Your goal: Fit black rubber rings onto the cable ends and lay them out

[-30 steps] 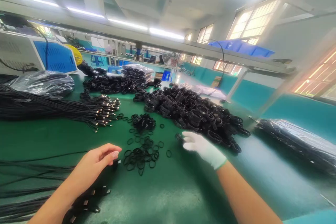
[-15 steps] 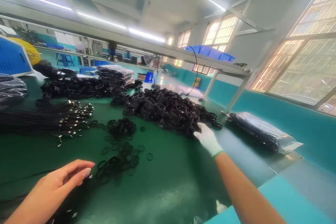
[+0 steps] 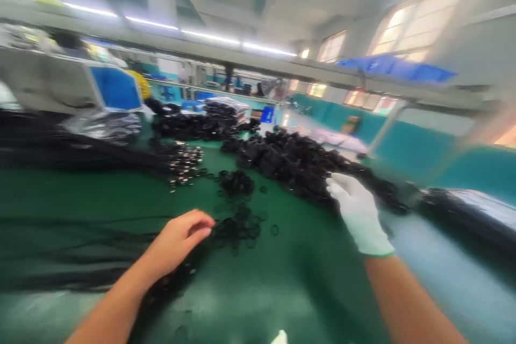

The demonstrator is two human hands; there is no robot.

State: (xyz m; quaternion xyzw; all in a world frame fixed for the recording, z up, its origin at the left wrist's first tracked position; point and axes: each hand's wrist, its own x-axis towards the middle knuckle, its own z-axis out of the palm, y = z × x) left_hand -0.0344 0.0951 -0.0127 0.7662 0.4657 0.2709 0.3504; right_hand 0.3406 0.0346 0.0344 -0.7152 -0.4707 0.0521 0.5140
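My left hand (image 3: pixel 183 236) is bare, with thumb and fingertips brought close together in a pinch. It is beside a loose scatter of thin black rings (image 3: pixel 253 230); whatever lies between the fingertips is too small to make out. My right hand (image 3: pixel 358 215), in a white glove, reaches to the front edge of a large heap of black coiled cables (image 3: pixel 294 158). Its fingers point at the heap and look slightly apart, though blurred. A smaller clump of black rings (image 3: pixel 237 183) sits between the hands, farther back on the green table (image 3: pixel 282 285).
Straight black cables with pale ends (image 3: pixel 185 164) lie in a bundle at left. Bagged goods (image 3: pixel 105 123) rest behind them, and another dark bagged stack (image 3: pixel 467 215) is at right. Blue bins (image 3: pixel 397 68) stand on the overhead shelf.
The view has swung left, so everything appears shifted right and is more blurred. My left hand stays near the rings; my right hand is still at the heap's front edge.
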